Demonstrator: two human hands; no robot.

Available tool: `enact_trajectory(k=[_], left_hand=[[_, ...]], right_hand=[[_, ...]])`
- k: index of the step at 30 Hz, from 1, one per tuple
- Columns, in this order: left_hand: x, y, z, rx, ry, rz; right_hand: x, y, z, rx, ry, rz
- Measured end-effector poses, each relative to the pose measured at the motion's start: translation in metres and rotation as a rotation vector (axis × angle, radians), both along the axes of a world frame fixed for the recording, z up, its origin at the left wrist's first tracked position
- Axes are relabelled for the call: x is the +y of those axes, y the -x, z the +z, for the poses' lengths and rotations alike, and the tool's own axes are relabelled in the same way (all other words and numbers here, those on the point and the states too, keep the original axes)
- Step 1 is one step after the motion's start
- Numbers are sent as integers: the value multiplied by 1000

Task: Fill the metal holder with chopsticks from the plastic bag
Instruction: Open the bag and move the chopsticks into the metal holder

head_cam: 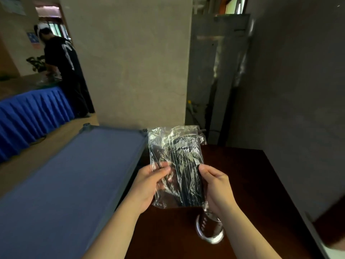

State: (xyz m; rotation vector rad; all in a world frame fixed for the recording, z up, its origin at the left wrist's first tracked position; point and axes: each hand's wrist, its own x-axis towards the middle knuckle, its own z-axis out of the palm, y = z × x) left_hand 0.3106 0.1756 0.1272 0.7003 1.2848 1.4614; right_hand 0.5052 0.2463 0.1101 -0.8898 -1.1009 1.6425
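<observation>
Both your hands are pinching the plastic bag (175,165) of black chopsticks (188,182): left hand (149,184) at its nine o'clock edge, right hand (214,186) at three. At six o'clock, the metal holder (210,229) is standing on the dark table (261,184). No writing is legible.

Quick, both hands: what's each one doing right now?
Left hand: closed on the bag's left edge.
Right hand: closed on the bag's right edge, chopsticks inside.

— Where does the view sit?
— On the person's head, one wide-angle camera, facing forward and down over the dark surface (242,184) (close, forearms entering from the near edge).
— How far does it reach?
— To the far wall (130,62), with a blue-draped table (33,109) far left.
</observation>
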Motion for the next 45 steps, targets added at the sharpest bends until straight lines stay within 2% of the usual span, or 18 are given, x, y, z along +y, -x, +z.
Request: enact_trajectory(k=[12, 21, 26, 35, 41, 45], left_hand=[[39, -100, 18, -24, -77, -49], [57, -135, 15, 71, -144, -85], [68, -140, 13, 124, -163, -106], [87, -134, 14, 141, -207, -188], [92, -132, 20, -5, -261, -325], [96, -134, 27, 55, -203, -352]], right_hand=[[32, -103, 3, 68, -46, -61], [27, -139, 1, 62, -59, -179], [24, -145, -2, -22, -81, -270], [26, -135, 0, -16, -47, -361], [24, -129, -4, -15, -72, -386], [25, -125, -6, -16, -88, -372]])
